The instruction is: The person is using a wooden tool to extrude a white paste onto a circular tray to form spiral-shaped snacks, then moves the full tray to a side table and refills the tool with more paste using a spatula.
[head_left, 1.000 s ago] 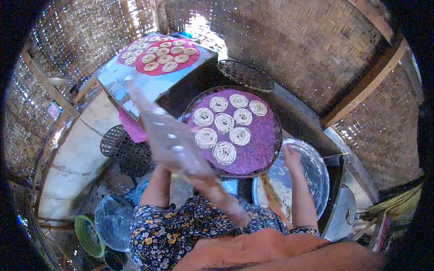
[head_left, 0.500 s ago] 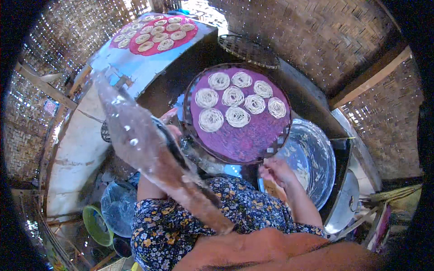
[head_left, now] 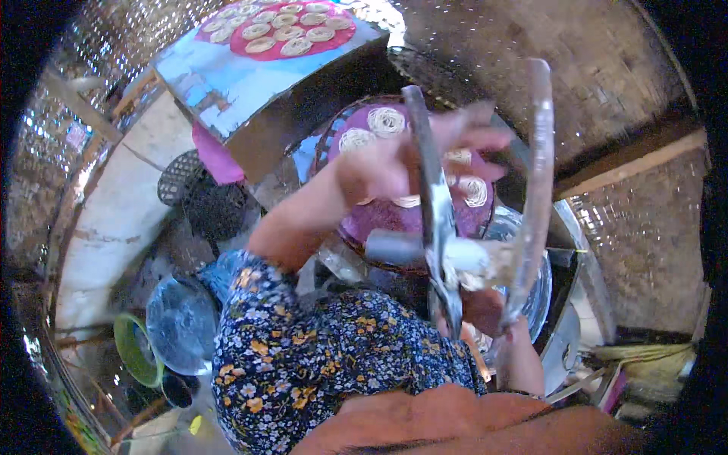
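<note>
So there's woven wall on both sides, light poking through the gaps, and a wooden beam along the right one. Lower left, a green basin sits right beside a bluish tub. Farther up, pink cloth hangs near a dark latticed basket.

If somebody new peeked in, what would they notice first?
Probably the long two-handled press, looming up close, just right of the middle. Behind it, pale noodle coils sit on a round purple tray. At upper left, more coils lie on a pinkish-red cloth.
</note>
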Available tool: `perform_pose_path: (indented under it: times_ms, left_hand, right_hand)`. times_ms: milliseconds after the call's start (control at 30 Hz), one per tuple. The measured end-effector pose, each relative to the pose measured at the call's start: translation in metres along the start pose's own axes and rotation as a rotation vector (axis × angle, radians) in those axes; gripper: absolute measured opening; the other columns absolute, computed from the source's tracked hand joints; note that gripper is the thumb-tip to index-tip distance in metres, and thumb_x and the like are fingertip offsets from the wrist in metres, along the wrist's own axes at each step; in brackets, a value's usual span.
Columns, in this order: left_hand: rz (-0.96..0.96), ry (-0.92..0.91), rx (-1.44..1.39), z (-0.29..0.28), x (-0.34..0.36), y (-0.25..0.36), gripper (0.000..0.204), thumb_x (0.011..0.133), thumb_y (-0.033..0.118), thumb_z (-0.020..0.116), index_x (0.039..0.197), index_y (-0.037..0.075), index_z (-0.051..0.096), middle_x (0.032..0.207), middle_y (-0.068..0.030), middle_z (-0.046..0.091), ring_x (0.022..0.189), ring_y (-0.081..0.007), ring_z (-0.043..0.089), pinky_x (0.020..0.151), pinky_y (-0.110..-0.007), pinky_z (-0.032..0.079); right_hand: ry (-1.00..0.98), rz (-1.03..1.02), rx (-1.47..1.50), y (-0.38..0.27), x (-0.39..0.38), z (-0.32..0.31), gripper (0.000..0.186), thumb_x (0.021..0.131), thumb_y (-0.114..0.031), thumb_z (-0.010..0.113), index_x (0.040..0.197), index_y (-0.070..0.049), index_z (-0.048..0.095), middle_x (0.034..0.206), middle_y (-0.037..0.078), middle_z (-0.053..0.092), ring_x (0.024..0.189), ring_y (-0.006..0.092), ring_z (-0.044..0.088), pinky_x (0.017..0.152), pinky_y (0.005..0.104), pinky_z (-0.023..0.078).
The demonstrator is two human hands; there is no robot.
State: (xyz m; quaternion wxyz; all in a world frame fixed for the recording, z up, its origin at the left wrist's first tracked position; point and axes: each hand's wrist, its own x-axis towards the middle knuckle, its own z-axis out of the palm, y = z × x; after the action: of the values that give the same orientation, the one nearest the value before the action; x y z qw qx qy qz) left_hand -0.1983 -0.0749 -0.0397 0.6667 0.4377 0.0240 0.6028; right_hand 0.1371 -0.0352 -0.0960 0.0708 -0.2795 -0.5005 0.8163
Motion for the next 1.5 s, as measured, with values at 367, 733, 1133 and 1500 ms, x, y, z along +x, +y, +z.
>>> perform_pose_path:
  times_ms: [367,733,1133,1500]
  left_hand:
    - [0.425,-0.356,-0.005,0.026,0.054,0.014,0.085,0.058,-0.007,0.055,0.132,0.016,0.019,0.125,-0.0166,0.036,0.110,-0.0289,0.043,0.090,-0.041,0.036]
    - [0.294,0.191,-0.330,-0.100,0.012,-0.018,0.050,0.073,0.057,0.049,0.101,0.015,0.052,0.096,-0.0124,0.058,0.095,-0.0321,0.053,0.081,-0.045,0.043]
    - [0.497,-0.123,-0.272,-0.054,0.025,0.010,0.052,0.075,0.058,0.043,0.100,0.013,0.048,0.095,-0.0142,0.057,0.093,-0.0384,0.053,0.075,-0.050,0.043]
    - [0.561,-0.227,-0.292,-0.021,0.009,-0.003,0.052,0.078,0.059,0.034,0.102,0.015,0.046,0.094,-0.0180,0.056,0.089,-0.0402,0.053,0.072,-0.049,0.043]
  right_hand:
    - [0.256,0.233,-0.168,-0.047,-0.024,-0.001,0.089,0.047,-0.029,0.074,0.122,0.002,0.034,0.116,0.011,0.047,0.105,0.0245,0.045,0.092,0.0356,0.031]
    - [0.055,0.330,-0.194,-0.039,0.039,-0.008,0.087,0.045,-0.026,0.073,0.119,0.003,0.037,0.116,0.012,0.048,0.106,0.0261,0.046,0.092,0.0366,0.032]
    - [0.309,0.158,-0.375,-0.076,-0.009,0.011,0.097,0.036,-0.023,0.075,0.120,0.002,0.033,0.107,0.009,0.050,0.100,0.0225,0.048,0.087,0.0337,0.036]
    - [0.197,0.270,-0.423,-0.098,-0.010,0.064,0.101,0.033,-0.036,0.076,0.118,0.004,0.038,0.107,0.010,0.052,0.097,0.0204,0.051,0.085,0.0324,0.037]
